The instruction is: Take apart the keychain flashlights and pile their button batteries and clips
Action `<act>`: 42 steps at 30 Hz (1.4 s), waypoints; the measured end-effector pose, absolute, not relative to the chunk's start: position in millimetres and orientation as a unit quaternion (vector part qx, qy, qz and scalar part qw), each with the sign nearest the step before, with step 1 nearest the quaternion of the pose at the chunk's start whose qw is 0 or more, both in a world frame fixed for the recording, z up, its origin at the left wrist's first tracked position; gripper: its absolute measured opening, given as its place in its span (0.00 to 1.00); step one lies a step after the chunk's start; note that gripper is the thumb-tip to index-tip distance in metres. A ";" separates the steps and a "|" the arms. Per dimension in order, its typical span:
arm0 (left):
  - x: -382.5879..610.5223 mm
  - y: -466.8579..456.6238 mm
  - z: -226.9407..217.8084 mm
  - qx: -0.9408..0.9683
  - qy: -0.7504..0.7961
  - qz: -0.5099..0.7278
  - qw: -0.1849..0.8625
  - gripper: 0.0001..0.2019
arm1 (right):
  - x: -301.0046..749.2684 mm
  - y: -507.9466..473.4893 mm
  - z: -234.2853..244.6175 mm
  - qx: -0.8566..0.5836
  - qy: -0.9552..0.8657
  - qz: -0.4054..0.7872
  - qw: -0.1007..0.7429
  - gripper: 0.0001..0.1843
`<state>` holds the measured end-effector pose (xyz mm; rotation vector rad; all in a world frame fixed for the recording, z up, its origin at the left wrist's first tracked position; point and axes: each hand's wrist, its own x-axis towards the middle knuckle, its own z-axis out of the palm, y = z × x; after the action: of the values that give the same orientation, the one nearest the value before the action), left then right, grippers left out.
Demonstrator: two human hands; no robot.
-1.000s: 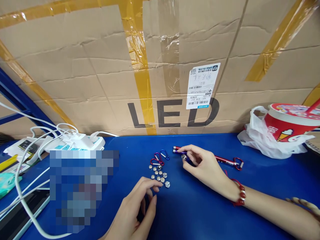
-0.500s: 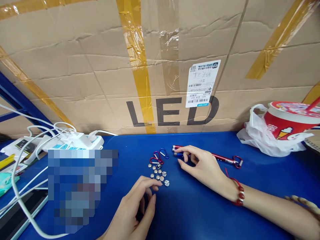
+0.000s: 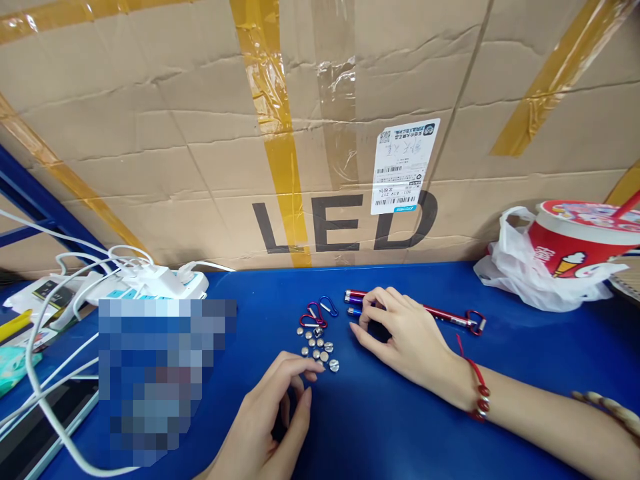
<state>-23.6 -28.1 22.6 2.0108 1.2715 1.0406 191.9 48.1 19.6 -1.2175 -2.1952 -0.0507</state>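
My left hand [image 3: 273, 413] rests on the blue table, half curled with thumb and index finger apart. Its index fingertip touches the near edge of a cluster of small round silver pieces [image 3: 316, 355], which look like button cells. Two shinier silver pieces [image 3: 334, 365] lie at the cluster's right side. Just behind are red carabiner clips [image 3: 313, 315] and a blue carabiner clip [image 3: 329, 306]. My right hand [image 3: 405, 333], fingers bent and thumb apart, hovers over or rests on several slim metal pen-shaped tubes, one red [image 3: 445, 316] and one blue [image 3: 354, 311]. It hides their middles; contact is unclear.
A large cardboard box [image 3: 215, 167] stands along the table's back edge. At right sits a red cup [image 3: 555, 243] in a white plastic bag [image 3: 515, 273]. White cables and a power strip [image 3: 190, 287] lie at left, beside a phone-like device [image 3: 50, 427] and a blurred-out patch.
My right hand has shifted slightly left and its fingers have bent more, uncovering more of the tube ends. My left hand has stayed in place.
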 end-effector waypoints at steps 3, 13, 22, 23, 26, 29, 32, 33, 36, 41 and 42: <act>-23.0 -28.3 22.7 0.742 0.473 0.389 0.272 0.11 | 191.6 49.1 20.4 -0.458 -0.834 -0.011 0.307 0.08; -20.7 -29.1 23.5 0.740 0.469 0.404 0.263 0.12 | 195.5 52.6 17.2 -0.405 -0.847 0.080 0.335 0.14; -19.7 -29.0 23.9 0.733 0.476 0.403 0.270 0.11 | 197.1 55.5 14.1 -0.397 -0.845 0.103 0.344 0.15; -19.7 -28.9 24.1 0.733 0.475 0.405 0.271 0.11 | 197.2 55.6 14.0 -0.401 -0.843 0.091 0.346 0.15; -20.1 -28.7 24.2 0.736 0.469 0.407 0.271 0.11 | 197.0 55.4 14.0 -0.429 -0.836 0.046 0.340 0.15; -20.5 -28.6 23.6 0.735 0.470 0.409 0.268 0.11 | 197.1 55.2 13.1 -0.455 -0.829 0.019 0.325 0.15; -20.5 -28.5 23.2 0.736 0.468 0.411 0.265 0.11 | 198.1 56.4 10.7 -0.469 -0.825 0.010 0.314 0.15; -20.5 -28.5 23.2 0.737 0.466 0.412 0.265 0.11 | 198.5 57.1 9.7 -0.472 -0.824 0.011 0.313 0.15; -20.3 -28.4 23.5 0.737 0.465 0.412 0.264 0.11 | 199.7 59.6 7.1 -0.480 -0.819 0.028 0.313 0.15; -20.6 -28.1 23.8 0.743 0.459 0.409 0.263 0.11 | 201.0 62.5 5.8 -0.474 -0.819 0.061 0.317 0.15; -20.8 -28.1 23.6 0.745 0.459 0.407 0.262 0.11 | 201.2 62.9 5.8 -0.471 -0.820 0.065 0.318 0.15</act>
<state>-20.8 -28.1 23.6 2.0154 1.2420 1.1025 201.2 62.9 5.8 -1.2391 -2.1580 0.1717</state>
